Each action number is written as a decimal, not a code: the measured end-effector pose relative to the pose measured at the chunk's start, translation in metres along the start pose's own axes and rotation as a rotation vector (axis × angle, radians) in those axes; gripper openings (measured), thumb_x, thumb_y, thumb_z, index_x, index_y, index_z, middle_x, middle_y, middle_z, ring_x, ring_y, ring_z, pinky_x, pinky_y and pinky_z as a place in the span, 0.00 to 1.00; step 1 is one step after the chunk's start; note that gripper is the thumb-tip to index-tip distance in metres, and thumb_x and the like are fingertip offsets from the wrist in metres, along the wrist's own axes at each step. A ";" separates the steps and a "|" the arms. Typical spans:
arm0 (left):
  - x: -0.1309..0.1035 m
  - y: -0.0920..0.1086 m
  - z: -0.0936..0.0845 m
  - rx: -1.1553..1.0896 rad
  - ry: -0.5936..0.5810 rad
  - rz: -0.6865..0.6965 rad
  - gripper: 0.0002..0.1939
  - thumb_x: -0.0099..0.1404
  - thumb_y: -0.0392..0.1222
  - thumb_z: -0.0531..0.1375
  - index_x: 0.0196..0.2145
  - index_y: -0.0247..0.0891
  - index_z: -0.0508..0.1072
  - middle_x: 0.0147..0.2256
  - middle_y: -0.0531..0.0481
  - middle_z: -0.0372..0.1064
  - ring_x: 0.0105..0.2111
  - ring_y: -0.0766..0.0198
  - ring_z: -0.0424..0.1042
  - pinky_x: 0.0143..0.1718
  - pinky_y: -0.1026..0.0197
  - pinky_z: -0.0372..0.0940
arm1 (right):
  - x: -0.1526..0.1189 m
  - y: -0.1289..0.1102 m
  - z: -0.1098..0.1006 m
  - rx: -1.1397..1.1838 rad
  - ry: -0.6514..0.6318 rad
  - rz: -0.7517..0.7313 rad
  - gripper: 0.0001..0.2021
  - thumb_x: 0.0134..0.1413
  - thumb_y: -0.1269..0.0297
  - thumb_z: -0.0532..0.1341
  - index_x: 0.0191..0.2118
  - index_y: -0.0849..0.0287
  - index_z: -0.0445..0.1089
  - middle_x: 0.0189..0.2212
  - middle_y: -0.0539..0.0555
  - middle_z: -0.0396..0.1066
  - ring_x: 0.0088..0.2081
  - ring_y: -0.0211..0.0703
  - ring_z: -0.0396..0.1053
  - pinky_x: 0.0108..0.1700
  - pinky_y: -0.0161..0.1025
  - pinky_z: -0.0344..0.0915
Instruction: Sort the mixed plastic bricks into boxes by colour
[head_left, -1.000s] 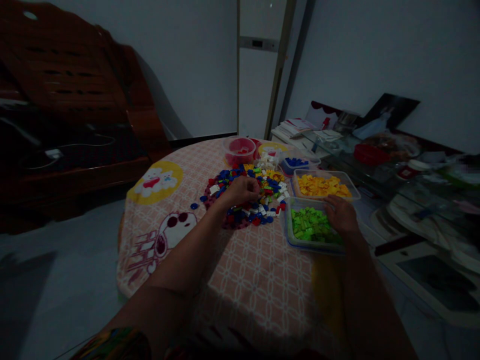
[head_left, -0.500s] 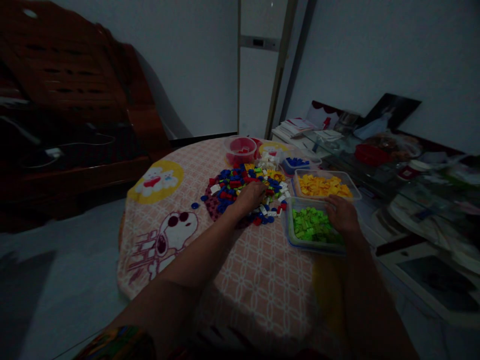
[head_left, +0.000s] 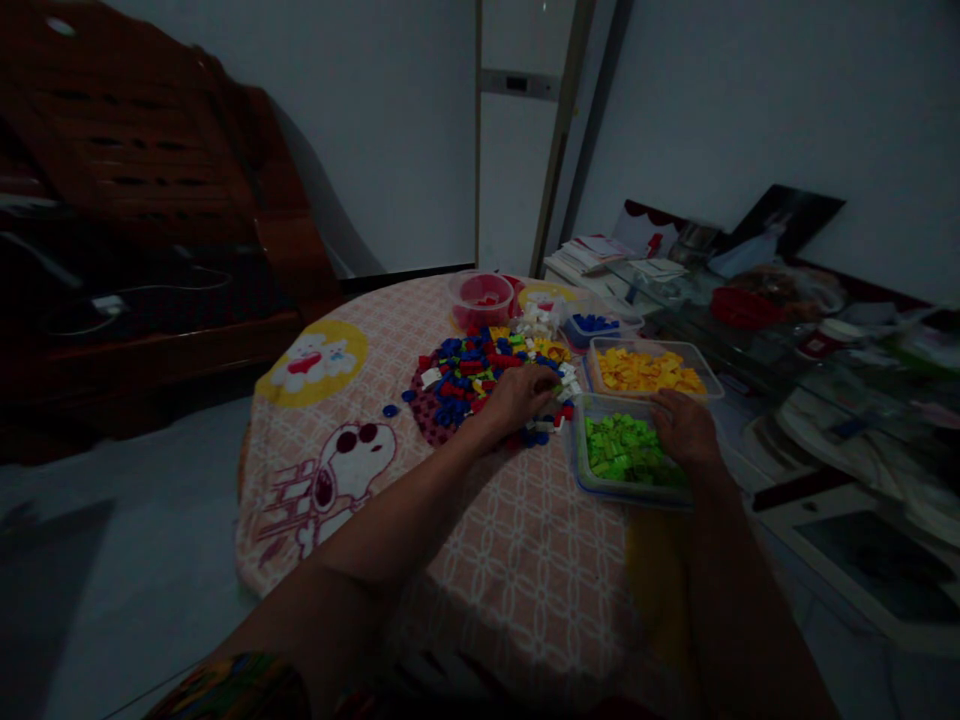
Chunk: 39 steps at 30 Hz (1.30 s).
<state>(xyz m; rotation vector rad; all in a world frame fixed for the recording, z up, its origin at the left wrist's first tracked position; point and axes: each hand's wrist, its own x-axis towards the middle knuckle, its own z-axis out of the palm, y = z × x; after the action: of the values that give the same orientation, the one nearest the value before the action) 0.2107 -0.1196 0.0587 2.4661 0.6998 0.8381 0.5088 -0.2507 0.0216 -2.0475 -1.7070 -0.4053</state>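
Note:
My left hand is over the right part of a mixed pile of bricks, its fingers closed on a small green brick. My right hand grips the right rear edge where the box of green bricks meets the box of yellow bricks. Its fingers curl over the rim. Behind the pile are a round tub with red bricks, white bricks and a box of blue bricks.
A patterned cloth covers the round table. Two blue pieces lie left of the pile. At the right is a cluttered glass shelf; a wooden bench stands at the far left.
My left hand has moved right across the pile, and a green brick now shows at its fingertips. My right hand has stayed at the box rim.

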 end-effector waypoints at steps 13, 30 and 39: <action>-0.008 0.036 0.009 -0.119 -0.147 0.198 0.12 0.66 0.38 0.60 0.46 0.36 0.77 0.42 0.45 0.77 0.36 0.64 0.74 0.41 0.64 0.65 | 0.000 -0.001 0.000 -0.026 -0.006 0.003 0.17 0.59 0.64 0.53 0.45 0.62 0.77 0.49 0.65 0.75 0.52 0.57 0.72 0.57 0.56 0.66; -0.007 -0.045 -0.063 0.265 -0.409 -0.222 0.11 0.56 0.34 0.60 0.35 0.39 0.81 0.32 0.50 0.79 0.32 0.63 0.74 0.34 0.66 0.62 | 0.000 -0.002 -0.001 0.012 0.036 -0.002 0.17 0.56 0.63 0.53 0.43 0.59 0.78 0.45 0.62 0.77 0.50 0.57 0.72 0.55 0.56 0.67; -0.012 -0.056 -0.075 0.314 -0.281 -0.329 0.08 0.54 0.34 0.61 0.31 0.38 0.81 0.29 0.52 0.78 0.32 0.64 0.74 0.32 0.67 0.62 | -0.001 -0.003 -0.001 -0.017 0.025 0.002 0.18 0.57 0.62 0.52 0.43 0.61 0.77 0.47 0.65 0.76 0.51 0.58 0.72 0.55 0.56 0.68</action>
<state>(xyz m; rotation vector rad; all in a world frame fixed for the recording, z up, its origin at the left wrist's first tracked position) 0.1358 -0.0648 0.0766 2.5599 1.1593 0.2663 0.5062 -0.2515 0.0230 -2.0469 -1.6925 -0.4444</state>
